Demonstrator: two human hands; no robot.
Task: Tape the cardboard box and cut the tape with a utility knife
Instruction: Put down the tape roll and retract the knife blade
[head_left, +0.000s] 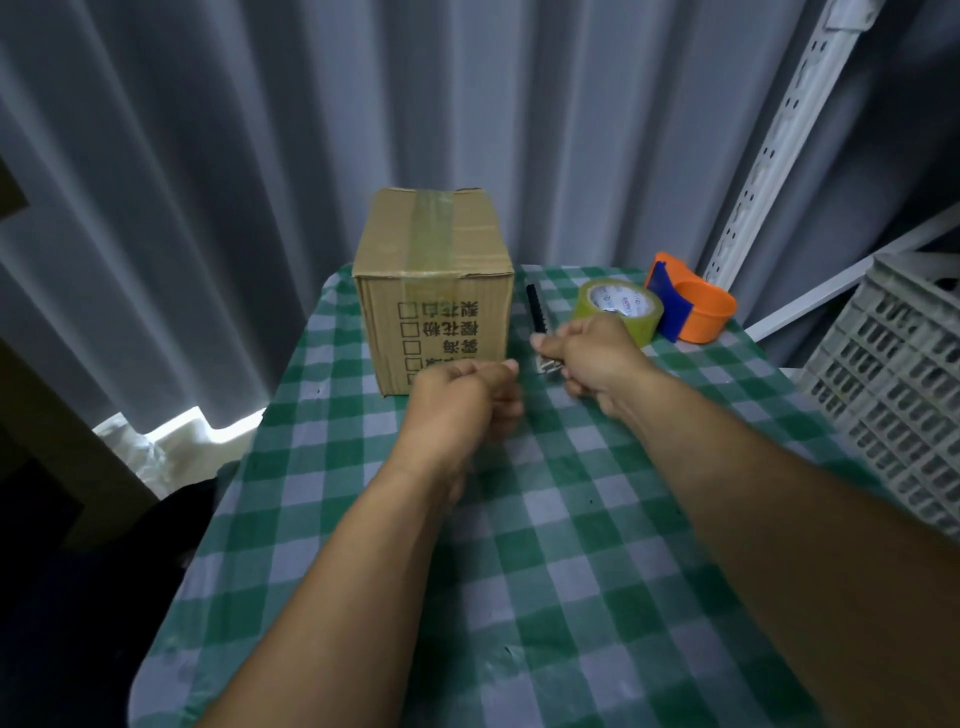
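Observation:
A closed cardboard box stands at the far end of the table, with a strip of clear tape running over its top and down the front. Black characters are printed on its front face. My right hand is shut on the utility knife, whose dark body points away from me just right of the box. My left hand is a closed fist in front of the box's lower right corner, apart from the knife; nothing shows in it. A roll of clear tape lies behind my right hand.
An orange and blue tape dispenser sits right of the roll. The table wears a green and white checked cloth. A grey plastic crate stands at the right edge. Grey curtains hang behind, with a white perforated metal rail leaning at upper right.

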